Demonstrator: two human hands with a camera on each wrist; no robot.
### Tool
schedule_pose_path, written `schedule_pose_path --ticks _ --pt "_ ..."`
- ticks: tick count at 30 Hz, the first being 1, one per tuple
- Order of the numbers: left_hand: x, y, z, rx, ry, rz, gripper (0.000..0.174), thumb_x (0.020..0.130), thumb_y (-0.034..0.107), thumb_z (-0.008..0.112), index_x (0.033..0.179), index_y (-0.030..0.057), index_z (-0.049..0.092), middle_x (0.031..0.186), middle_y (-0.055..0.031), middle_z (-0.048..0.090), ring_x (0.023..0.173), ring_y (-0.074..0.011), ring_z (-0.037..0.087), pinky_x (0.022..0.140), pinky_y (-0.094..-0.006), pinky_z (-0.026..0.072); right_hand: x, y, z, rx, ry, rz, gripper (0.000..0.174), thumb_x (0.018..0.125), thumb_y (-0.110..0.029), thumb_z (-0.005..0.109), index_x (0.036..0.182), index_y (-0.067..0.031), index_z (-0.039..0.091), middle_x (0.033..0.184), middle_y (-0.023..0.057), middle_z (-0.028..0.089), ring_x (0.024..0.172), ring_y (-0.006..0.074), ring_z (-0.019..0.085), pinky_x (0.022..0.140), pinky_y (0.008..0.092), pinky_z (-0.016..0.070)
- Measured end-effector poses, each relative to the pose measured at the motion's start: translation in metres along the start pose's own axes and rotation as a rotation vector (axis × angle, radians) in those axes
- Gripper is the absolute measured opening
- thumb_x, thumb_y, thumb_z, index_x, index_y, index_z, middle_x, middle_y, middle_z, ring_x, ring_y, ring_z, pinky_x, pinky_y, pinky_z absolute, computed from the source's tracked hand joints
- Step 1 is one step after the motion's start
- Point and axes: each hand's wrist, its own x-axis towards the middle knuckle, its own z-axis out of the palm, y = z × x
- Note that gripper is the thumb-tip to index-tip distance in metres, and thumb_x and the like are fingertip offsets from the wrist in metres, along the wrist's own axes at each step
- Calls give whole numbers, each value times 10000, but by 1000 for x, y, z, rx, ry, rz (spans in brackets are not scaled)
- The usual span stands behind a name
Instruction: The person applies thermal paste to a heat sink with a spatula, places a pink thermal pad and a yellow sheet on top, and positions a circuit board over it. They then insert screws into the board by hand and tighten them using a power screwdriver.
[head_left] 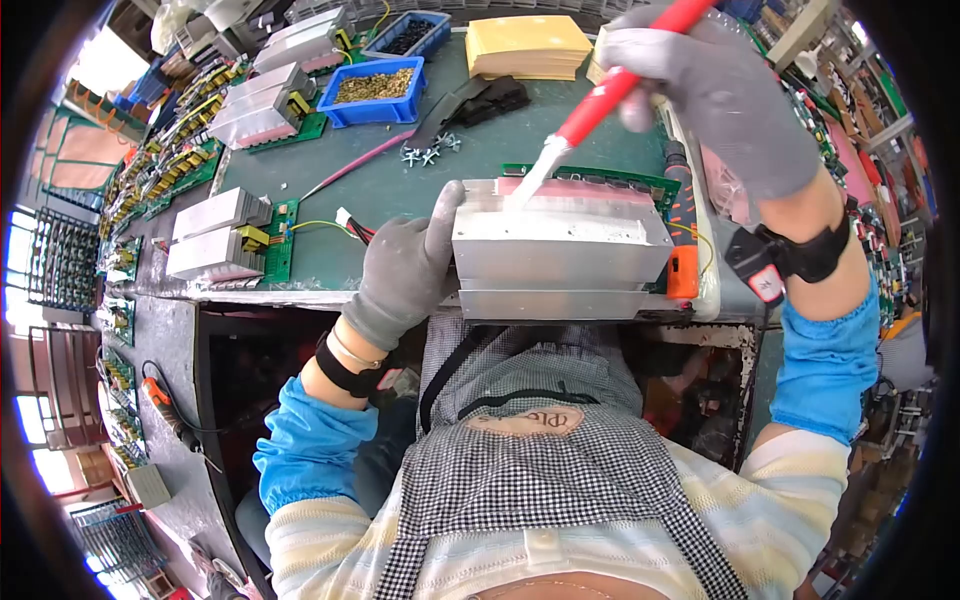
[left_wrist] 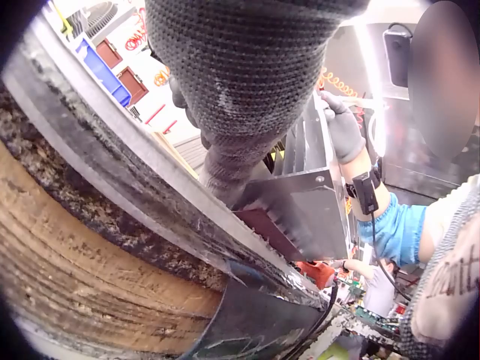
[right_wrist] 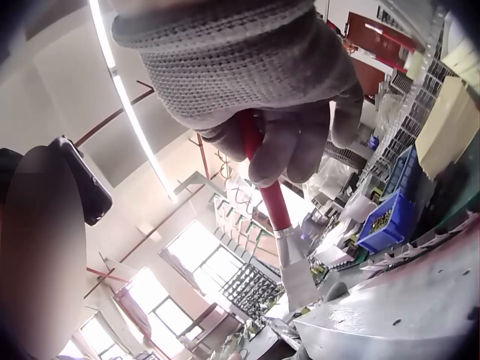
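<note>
A silver heatsink block [head_left: 560, 245] with a green circuit board [head_left: 600, 178] along its far side rests at the table's front edge. My left hand [head_left: 405, 265], gloved in grey, lies against the block's left end, thumb or finger up along its corner. In my right hand [head_left: 715, 105] is a brush with a red handle [head_left: 610, 100]; its pale bristles [head_left: 540, 175] touch the block's top face. The right wrist view shows the fingers curled round the red handle [right_wrist: 276, 206], above the metal surface [right_wrist: 397, 315].
An orange and black screwdriver [head_left: 683, 240] lies right of the block. Blue bins [head_left: 375, 115], yellow pads [head_left: 527, 45], small metal pieces [head_left: 430, 152] and a pink-handled brush [head_left: 365, 160] lie beyond. Another heatsink board [head_left: 220, 240] sits at the left.
</note>
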Motion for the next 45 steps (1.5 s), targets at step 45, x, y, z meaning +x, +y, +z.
schedule_pose_path --ticks 45 --pt "4 2 -1 -53 -34 -60 988 737 309 814 1505 -49 306 652 -90 613 549 -294 615 534 -408 479 -15 -4 -17 -26 2 232 185 884 -150 663 843 31 665 723 68 633 636 143 642 588 252 488"
